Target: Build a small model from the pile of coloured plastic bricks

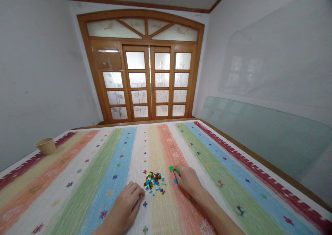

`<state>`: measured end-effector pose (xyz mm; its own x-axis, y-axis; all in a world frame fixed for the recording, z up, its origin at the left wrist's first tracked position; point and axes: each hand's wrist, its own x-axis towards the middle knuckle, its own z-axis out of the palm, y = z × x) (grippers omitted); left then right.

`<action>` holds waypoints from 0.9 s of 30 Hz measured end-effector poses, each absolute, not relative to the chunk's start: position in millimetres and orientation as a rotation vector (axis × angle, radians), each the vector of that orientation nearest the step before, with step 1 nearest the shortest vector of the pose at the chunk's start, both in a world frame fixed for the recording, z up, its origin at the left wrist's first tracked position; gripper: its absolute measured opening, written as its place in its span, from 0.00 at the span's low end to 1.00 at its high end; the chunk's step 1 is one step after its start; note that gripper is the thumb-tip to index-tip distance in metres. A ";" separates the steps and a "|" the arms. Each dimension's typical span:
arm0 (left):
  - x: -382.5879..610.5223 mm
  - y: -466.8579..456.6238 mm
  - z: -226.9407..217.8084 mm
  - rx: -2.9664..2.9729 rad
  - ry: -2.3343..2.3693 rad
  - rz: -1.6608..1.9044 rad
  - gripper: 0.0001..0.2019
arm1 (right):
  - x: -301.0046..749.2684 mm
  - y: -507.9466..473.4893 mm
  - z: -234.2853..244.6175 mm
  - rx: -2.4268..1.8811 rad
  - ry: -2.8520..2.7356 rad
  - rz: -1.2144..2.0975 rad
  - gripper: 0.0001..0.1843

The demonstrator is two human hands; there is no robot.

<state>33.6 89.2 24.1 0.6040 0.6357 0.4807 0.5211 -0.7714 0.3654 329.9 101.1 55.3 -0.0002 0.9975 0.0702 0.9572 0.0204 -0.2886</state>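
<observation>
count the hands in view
2: the left hand near the left side of the pile, and the right hand at the green pieces to the pile's right. Neither is hidden.

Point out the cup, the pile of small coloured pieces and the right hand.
Cup (46, 148): head view, outer wall.
Pile of small coloured pieces (153, 182): head view, near its middle.
Right hand (188, 178): head view, back of hand.

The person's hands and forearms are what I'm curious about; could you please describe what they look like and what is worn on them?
The left hand and right hand are both ungloved. The left forearm and right forearm are bare as far as the picture shows, with no sleeve, watch or bracelet visible. Fingernails are too small to describe.
</observation>
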 end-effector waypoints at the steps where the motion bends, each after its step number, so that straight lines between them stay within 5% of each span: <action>1: 33.8 89.3 24.2 2.643 0.959 0.906 0.08 | 330.0 101.4 54.7 -2.015 -2.053 0.235 0.18; 27: 34.0 88.3 27.9 2.630 0.970 0.900 0.09 | 330.4 100.0 59.5 -2.065 -2.018 0.225 0.19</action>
